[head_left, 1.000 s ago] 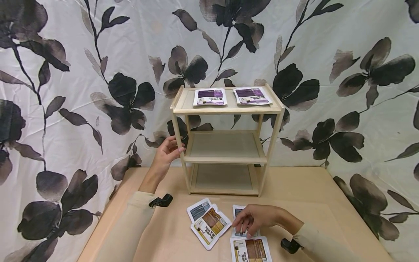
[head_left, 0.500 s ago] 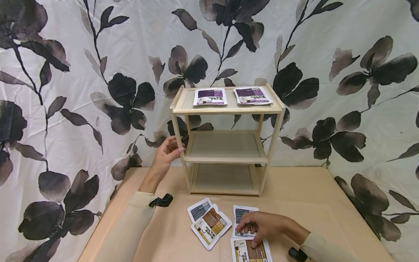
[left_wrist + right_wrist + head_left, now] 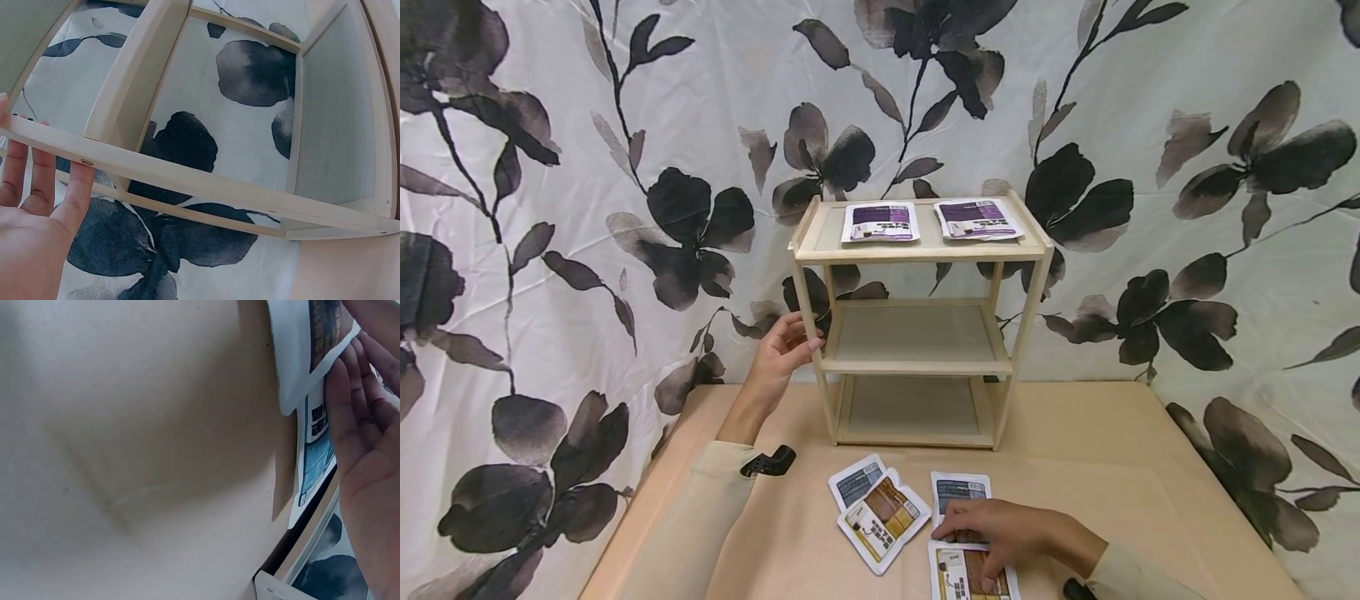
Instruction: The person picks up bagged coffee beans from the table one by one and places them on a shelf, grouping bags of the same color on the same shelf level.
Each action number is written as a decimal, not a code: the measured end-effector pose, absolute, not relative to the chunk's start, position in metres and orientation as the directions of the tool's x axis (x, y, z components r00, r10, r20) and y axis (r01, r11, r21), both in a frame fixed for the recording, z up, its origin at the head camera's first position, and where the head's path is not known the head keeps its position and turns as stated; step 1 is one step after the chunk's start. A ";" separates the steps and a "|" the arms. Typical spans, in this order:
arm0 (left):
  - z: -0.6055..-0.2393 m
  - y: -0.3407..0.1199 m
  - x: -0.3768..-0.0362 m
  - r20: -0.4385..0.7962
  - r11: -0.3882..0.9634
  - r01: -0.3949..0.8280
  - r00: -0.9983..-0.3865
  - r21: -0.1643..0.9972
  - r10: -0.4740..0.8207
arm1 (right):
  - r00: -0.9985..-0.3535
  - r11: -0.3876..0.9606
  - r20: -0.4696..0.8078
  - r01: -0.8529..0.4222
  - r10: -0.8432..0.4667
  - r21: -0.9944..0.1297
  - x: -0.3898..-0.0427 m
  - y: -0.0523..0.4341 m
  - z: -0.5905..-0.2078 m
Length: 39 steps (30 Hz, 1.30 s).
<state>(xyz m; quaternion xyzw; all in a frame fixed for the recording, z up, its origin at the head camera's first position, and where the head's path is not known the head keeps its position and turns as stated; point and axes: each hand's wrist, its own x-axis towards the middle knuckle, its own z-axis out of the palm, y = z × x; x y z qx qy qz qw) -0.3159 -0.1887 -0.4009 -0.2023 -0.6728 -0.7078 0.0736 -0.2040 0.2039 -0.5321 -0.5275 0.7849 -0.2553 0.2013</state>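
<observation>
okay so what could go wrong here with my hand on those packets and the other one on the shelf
1. The brown packet lies partly over the blue packet under your right hand; sliding one may drag the other.
2. Your left hand only rests its fingers against the wooden shelf post, no real grip; a nudge might shift the two purple packets on top.

The shelf unit (image 3: 917,333) is pale bare wood; two packets (image 3: 882,222) on top carry purple panels on white. Table (image 3: 1150,467) packets are white with blue-grey (image 3: 857,482) or, seemingly, brown-and-yellow (image 3: 883,515) prints. The backdrop (image 3: 587,167) is off-white with black-grey flowers; sleeves (image 3: 700,517) are cream
</observation>
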 end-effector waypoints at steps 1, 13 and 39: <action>-0.401 -0.189 -0.316 0.385 -0.080 0.376 -0.907 0.923 0.171 | -0.367 0.320 -0.053 -0.722 -0.929 -0.613 -0.204 0.203 -0.533; -0.401 -0.189 -0.319 0.393 -0.077 0.385 -0.904 0.920 0.170 | -0.432 0.407 -0.162 -0.567 -0.887 -0.716 -0.204 0.191 -0.522; -0.400 -0.188 -0.318 0.386 -0.097 0.375 -0.908 0.922 0.161 | -0.715 0.497 0.016 -0.501 -0.699 -0.709 -0.248 0.186 -0.523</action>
